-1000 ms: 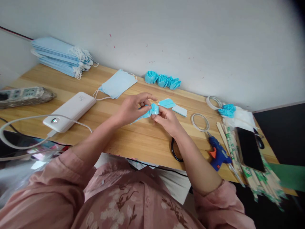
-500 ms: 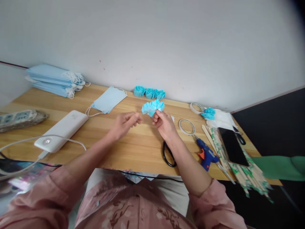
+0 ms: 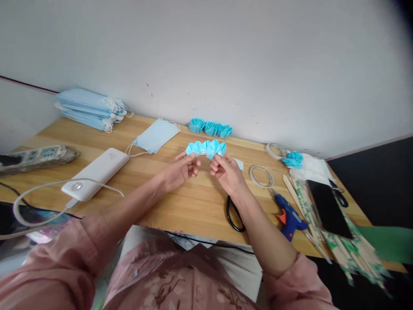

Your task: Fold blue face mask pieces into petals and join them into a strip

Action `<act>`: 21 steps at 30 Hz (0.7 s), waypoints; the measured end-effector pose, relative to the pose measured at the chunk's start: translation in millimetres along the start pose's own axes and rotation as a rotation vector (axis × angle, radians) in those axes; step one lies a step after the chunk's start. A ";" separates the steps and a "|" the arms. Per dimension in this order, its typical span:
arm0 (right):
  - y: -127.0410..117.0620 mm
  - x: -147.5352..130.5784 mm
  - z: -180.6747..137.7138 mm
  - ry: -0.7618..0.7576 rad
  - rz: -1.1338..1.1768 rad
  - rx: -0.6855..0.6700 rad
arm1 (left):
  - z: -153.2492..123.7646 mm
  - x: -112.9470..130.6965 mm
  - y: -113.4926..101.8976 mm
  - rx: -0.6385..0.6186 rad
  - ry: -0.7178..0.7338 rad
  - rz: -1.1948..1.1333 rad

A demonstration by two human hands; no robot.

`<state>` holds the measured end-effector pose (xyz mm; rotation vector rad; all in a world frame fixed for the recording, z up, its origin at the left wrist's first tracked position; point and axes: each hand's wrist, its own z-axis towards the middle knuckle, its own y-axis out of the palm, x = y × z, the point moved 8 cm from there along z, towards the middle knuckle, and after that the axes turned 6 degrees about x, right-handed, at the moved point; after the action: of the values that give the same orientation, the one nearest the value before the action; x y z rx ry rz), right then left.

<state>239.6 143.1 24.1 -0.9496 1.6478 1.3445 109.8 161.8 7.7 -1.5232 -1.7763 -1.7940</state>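
Note:
A pleated strip of blue folded paper [image 3: 206, 147], scalloped along its top edge, is stretched between my two hands above the table. My left hand [image 3: 183, 168] pinches its left end between thumb and fingers. At the right end, my right hand [image 3: 227, 172] grips it the same way. Behind the strip, three blue paper flowers [image 3: 211, 128] stand in a row against the wall. Partly hidden by my right forearm, a black loop handle [image 3: 235, 215] lies on the table.
Left are a stack of face masks [image 3: 92, 107], two loose masks [image 3: 157, 135], a white power bank [image 3: 97, 174] and a power strip [image 3: 41, 159]. Right are tape rolls [image 3: 261, 176], a glue gun [image 3: 290, 215], a phone [image 3: 329, 209], wrapped chopsticks [image 3: 351, 254] and another blue flower [image 3: 293, 159].
My left hand has moved right and taken hold of the strip's left end. The strip now spreads wider and flatter between both hands. The view has shifted slightly.

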 end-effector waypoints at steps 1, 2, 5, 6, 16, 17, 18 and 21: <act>-0.2 0.8 0.2 -0.001 0.000 -0.001 | 0.7 0.2 -1.6 0.019 0.005 -0.006; -0.8 1.4 0.5 -0.004 -0.004 0.000 | 0.9 0.0 -2.2 0.029 0.008 -0.003; -3.5 3.0 1.3 -0.020 -0.038 0.013 | 0.3 0.5 -2.3 0.048 0.020 0.022; -4.3 3.4 1.4 -0.025 -0.051 0.018 | 0.0 1.3 -2.5 0.055 0.027 0.027; -8.9 0.8 3.4 -0.085 -0.146 0.048 | -0.3 5.5 -7.0 0.083 0.055 0.052; -9.3 0.3 3.3 -0.089 -0.152 0.054 | -0.5 5.7 -7.2 0.089 0.054 0.058; -9.6 -0.2 3.2 -0.093 -0.158 0.058 | -0.5 5.9 -7.4 0.094 0.054 0.063; -9.7 -1.2 2.9 -0.109 -0.167 0.064 | -0.3 5.5 -8.1 0.100 0.051 0.063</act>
<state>249.3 144.6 21.0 -0.9379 1.4863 1.2034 101.2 166.4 6.7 -1.4657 -1.7466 -1.6729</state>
